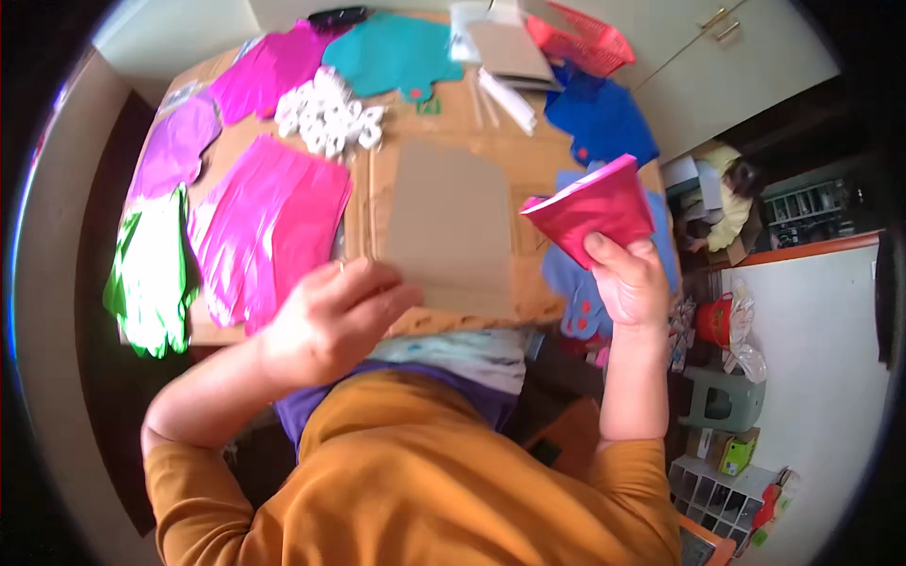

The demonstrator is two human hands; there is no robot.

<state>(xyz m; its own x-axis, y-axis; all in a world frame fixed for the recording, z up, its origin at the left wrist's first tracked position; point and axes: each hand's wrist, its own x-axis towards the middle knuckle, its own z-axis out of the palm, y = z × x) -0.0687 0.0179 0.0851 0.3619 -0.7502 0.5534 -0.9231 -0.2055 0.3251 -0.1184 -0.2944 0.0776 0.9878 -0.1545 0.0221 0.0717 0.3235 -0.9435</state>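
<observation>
My right hand [629, 278] grips a folded pink foil packet [595, 209], thumb on its near face and the packet's upper edge tilted up. It is raised over the right side of the cardboard-topped table. My left hand [335, 316] hovers by the table's near edge, its fingers curled together and slightly blurred. Whether anything small is pinched there is hidden. Between my hands lies a flat grey-brown board [448, 231]. Left of it, close to my left hand, is a stack of shiny pink foil sheets [269, 231].
Around the cardboard [543, 255] lie a white ring pile [328, 111], green foil [151, 283], purple foil [175, 146], magenta foil [269, 71], teal foil [392, 52] and blue foil [604, 113]. A red basket [580, 42] stands far right. Another person [731, 193] is beyond the right side.
</observation>
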